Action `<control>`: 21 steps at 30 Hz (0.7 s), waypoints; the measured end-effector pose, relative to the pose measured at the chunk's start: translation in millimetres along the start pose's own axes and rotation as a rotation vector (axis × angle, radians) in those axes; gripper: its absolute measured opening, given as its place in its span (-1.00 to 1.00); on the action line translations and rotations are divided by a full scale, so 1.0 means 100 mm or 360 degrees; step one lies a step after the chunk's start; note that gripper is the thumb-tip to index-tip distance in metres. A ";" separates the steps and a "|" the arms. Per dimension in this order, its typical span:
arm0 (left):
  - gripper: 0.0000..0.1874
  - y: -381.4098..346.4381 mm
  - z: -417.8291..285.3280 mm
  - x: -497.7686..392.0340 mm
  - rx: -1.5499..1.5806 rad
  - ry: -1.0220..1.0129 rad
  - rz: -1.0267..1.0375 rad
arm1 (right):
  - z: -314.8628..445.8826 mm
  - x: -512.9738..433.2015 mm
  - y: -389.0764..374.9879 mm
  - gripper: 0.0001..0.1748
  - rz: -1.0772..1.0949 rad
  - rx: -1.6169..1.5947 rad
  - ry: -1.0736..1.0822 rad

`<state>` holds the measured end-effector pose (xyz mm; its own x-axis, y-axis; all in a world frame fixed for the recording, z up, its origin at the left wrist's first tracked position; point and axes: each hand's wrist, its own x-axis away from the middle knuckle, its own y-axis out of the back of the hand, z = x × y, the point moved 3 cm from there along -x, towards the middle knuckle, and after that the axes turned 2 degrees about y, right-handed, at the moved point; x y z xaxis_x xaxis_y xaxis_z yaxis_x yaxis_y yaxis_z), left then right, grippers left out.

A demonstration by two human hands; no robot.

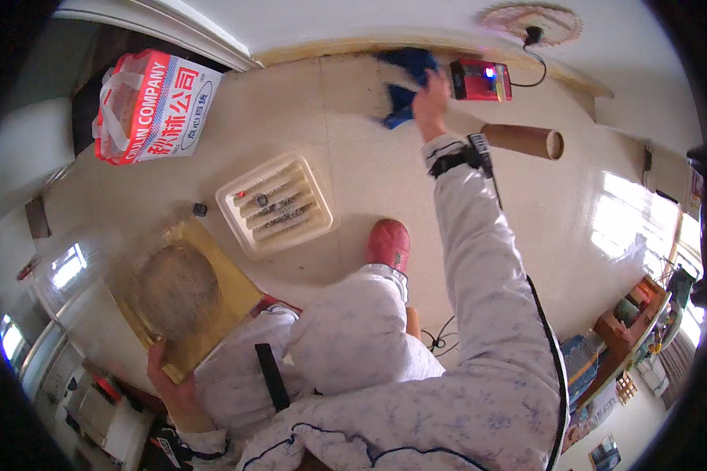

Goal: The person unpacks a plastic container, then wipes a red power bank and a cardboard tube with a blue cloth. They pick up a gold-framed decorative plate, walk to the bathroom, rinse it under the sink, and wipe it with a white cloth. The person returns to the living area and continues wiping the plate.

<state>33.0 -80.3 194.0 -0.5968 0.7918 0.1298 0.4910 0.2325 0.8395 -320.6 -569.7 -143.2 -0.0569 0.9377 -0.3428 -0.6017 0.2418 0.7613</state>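
Observation:
My left hand (pixel 175 391) grips the lower corner of a gold-coloured square panel (pixel 233 303), tilted beside my left leg. A dark, grimy round area (pixel 179 288) fills much of its face. At the far side of the floor, my right hand (pixel 433 103) is stretched out and blurred by motion. It is closed on a dark blue cloth (pixel 402 103) near the foot of the wall. Between the two hands lies a cream plastic tray (pixel 230 226) with ridges, dark loose debris, a small ring and a red bit inside.
Right of the cloth, a red electrical device (pixel 477 81) glows, its cord (pixel 536 76) running up the wall. A cardboard tube (pixel 518 140) lies nearby. A printed shopping bag (pixel 182 112) stands at far left. A small black block (pixel 200 209) sits by the tray, above my red slipper (pixel 387 244).

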 end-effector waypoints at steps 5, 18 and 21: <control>-0.48 0.00 0.06 -0.11 0.0493 0.0404 0.0052 | 0.23 -0.24 -0.69 -0.64 -0.0085 0.0321 -0.0276; -0.69 0.00 0.16 -0.07 0.1878 0.1351 -0.0099 | 2.18 0.65 -1.56 -0.62 0.0762 -0.0635 -0.0074; -0.67 0.00 0.17 -0.04 0.1174 0.1082 -0.0131 | 2.10 0.64 -1.33 -0.66 0.0970 -0.0186 0.0839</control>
<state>46.3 -73.7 184.6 -0.7688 0.3210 0.5531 0.5650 0.7460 0.3525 -76.2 -489.5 -150.8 -0.7513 0.6484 -0.1233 -0.4218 -0.3280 0.8453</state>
